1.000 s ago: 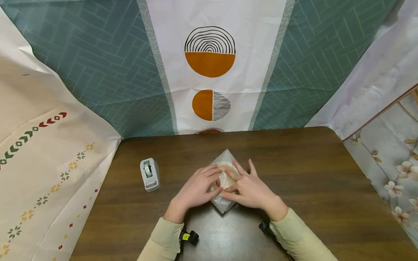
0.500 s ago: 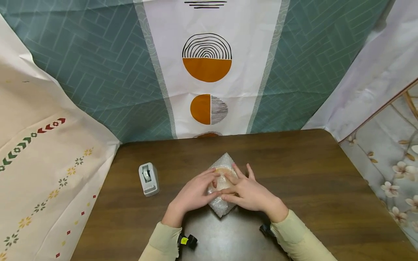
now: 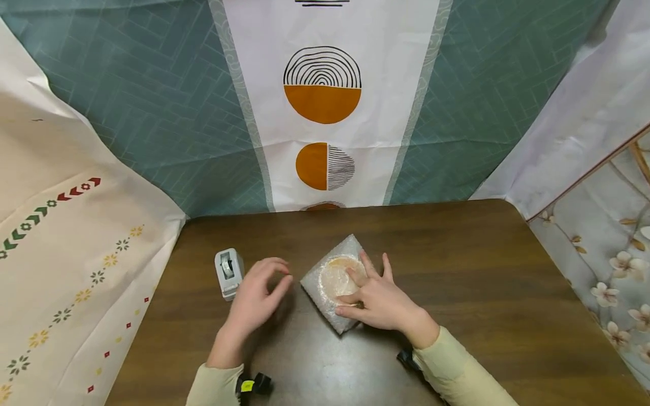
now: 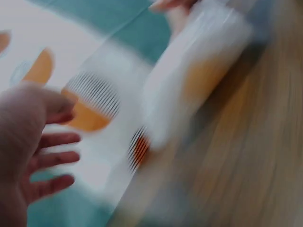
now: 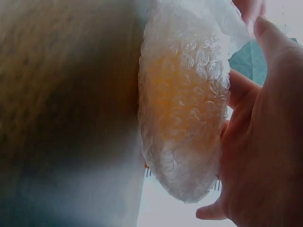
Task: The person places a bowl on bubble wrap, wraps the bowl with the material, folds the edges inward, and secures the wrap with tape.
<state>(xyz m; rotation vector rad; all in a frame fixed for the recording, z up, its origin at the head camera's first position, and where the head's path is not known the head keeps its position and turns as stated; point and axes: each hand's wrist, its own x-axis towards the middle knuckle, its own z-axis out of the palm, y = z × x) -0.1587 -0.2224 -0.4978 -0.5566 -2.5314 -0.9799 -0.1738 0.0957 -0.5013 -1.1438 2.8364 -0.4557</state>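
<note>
Bubble-wrapped packet: touched by outspread right hand; left hand: released, separated from packet's edge by open tabletop.

In the head view, your right grip hides the right side of the bubble-wrapped packet; your left grip covers the dispenser's lower right; the bottom edge crops your sleeves. At right in the left wrist view, the desk blurs.

Behind the brown table hangs a green and white cloth; patterned cream fabric hangs left, flowered fabric right; pale glare marks the tabletop.
</note>
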